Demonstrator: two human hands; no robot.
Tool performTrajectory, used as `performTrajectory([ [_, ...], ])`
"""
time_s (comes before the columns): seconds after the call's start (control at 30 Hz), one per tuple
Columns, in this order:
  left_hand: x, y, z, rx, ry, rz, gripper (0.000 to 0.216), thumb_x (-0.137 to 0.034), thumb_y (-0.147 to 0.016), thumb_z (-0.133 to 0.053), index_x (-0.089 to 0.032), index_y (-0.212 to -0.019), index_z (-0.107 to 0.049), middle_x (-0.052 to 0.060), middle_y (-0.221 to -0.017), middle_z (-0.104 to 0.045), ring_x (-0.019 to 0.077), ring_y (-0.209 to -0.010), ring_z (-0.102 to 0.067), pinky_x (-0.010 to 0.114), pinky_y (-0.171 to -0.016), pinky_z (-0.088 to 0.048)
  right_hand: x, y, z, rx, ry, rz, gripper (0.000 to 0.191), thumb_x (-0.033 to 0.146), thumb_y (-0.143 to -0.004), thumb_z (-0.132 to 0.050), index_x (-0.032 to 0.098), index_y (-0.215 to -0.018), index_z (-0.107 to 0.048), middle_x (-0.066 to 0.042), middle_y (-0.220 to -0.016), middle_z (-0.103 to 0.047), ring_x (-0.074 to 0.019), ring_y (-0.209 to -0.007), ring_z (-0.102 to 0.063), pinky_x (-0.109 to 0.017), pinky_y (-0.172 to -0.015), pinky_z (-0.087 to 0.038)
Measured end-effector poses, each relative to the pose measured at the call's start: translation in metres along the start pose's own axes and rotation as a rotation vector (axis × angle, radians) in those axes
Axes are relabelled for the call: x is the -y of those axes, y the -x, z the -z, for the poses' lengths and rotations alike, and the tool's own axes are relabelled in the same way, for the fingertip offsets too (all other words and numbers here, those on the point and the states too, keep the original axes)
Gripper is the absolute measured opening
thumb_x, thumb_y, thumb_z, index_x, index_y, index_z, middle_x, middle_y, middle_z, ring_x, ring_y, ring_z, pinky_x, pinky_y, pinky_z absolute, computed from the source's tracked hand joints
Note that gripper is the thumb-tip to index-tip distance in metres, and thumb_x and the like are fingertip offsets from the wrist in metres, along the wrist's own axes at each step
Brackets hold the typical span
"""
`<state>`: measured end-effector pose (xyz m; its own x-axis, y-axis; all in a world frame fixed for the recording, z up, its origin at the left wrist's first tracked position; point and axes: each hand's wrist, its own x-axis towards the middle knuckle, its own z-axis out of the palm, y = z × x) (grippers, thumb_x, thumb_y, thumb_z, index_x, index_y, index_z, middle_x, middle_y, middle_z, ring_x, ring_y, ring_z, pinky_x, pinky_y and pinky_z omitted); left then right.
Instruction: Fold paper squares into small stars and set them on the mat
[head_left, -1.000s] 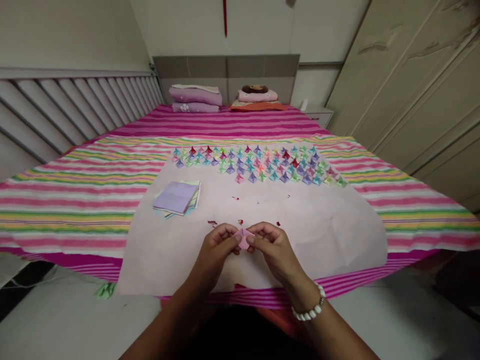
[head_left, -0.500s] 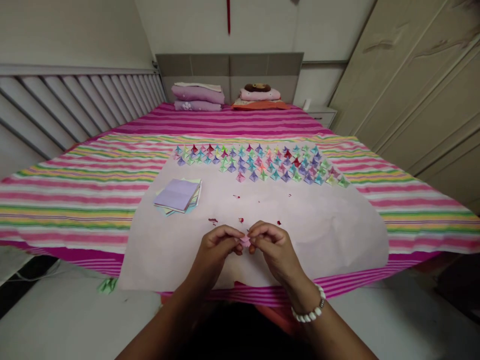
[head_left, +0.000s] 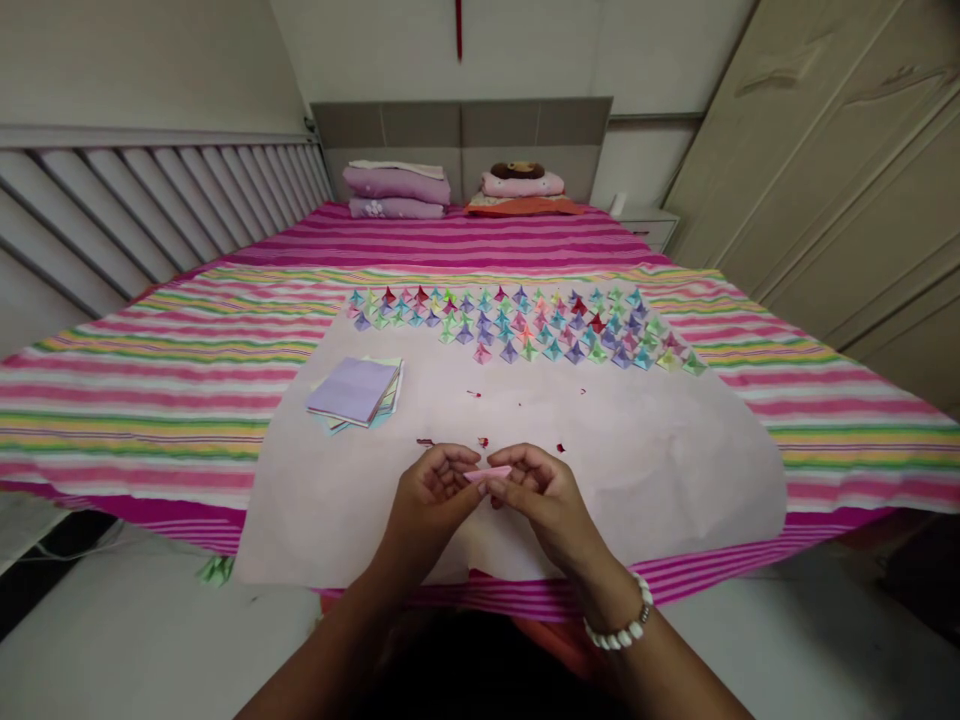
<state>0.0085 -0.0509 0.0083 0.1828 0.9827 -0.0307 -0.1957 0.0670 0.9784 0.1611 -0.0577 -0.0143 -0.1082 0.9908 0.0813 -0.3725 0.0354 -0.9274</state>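
Note:
A small folded piece of pink paper (head_left: 489, 474) is held between my two hands, a narrow strip of it showing above the thumbs. My left hand (head_left: 437, 492) pinches its left part with curled fingers. On the other side my right hand (head_left: 534, 490), with a white bead bracelet at the wrist, grips the right part. Both thumbs meet near the paper's lower edge. Beneath the hands lies a large pale sheet (head_left: 660, 460). Small dark red scraps (head_left: 560, 448) are scattered on it just beyond my fingers.
Left of the hands is a stack of square papers (head_left: 352, 390), lilac on top. Rows of folded paper pieces (head_left: 551, 348) in many colours line the sheet's far side. Folded bedding (head_left: 396, 188) stands by the headboard. Green folded paper (head_left: 216, 570) is at the lower left.
The pink paper has turned in my fingers and now shows as a wider, flatter strip. My thumbs have come together under it, and the view has shifted slightly.

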Motion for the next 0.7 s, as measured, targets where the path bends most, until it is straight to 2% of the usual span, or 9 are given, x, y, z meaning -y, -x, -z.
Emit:
performTrajectory([
  [0.1,0.002,-0.001,0.001,-0.032,0.014,-0.004,0.031,-0.021,-0.063,-0.08,-0.016,-0.088,-0.062,0.0,-0.076,-0.067,0.0119,-0.073,-0.063,0.022,-0.068,-0.049,0.002,-0.003,-0.002,-0.008,0.019,-0.039,0.018,0.029,-0.068,-0.079,0.019,-0.079,-0.069,0.002,-0.059,-0.063,-0.0121,-0.055,-0.057,-0.025,-0.056,-0.045],
  [0.23,0.005,-0.002,0.003,0.002,0.002,0.076,0.027,-0.028,-0.069,-0.077,-0.016,-0.091,-0.066,0.001,-0.077,-0.069,0.0116,-0.074,-0.062,0.023,-0.072,-0.049,0.006,-0.004,-0.003,-0.013,0.051,-0.014,0.014,0.03,-0.07,-0.076,0.019,-0.074,-0.069,0.001,-0.061,-0.064,-0.0115,-0.055,-0.055,-0.025,-0.056,-0.045],
  [0.33,0.007,-0.002,0.003,0.01,-0.077,0.074,0.018,-0.033,-0.075,-0.071,-0.016,-0.078,-0.07,0.0,-0.068,-0.066,0.0098,-0.067,-0.058,0.022,-0.067,-0.047,0.008,-0.004,-0.002,-0.012,0.093,-0.014,0.013,0.03,-0.071,-0.075,0.019,-0.071,-0.068,0.002,-0.06,-0.063,-0.0113,-0.055,-0.055,-0.024,-0.055,-0.043],
  [0.43,0.008,-0.002,0.001,-0.02,-0.155,0.034,0.018,-0.032,-0.075,-0.069,-0.016,-0.067,-0.069,-0.001,-0.062,-0.065,0.0102,-0.064,-0.057,0.022,-0.065,-0.046,0.007,-0.002,-0.002,-0.024,0.104,-0.023,0.014,0.03,-0.072,-0.075,0.019,-0.069,-0.067,0.002,-0.058,-0.062,-0.0112,-0.054,-0.054,-0.024,-0.054,-0.042],
  [0.7,0.016,-0.008,-0.003,-0.122,-0.212,0.012,0.022,-0.034,-0.07,-0.071,-0.017,-0.058,-0.065,-0.004,-0.052,-0.06,0.0099,-0.054,-0.054,0.022,-0.057,-0.043,-0.007,-0.007,-0.003,-0.098,0.007,-0.073,0.013,0.028,-0.072,-0.073,0.018,-0.067,-0.068,0.002,-0.055,-0.063,-0.0114,-0.053,-0.054,-0.026,-0.058,-0.042],
])
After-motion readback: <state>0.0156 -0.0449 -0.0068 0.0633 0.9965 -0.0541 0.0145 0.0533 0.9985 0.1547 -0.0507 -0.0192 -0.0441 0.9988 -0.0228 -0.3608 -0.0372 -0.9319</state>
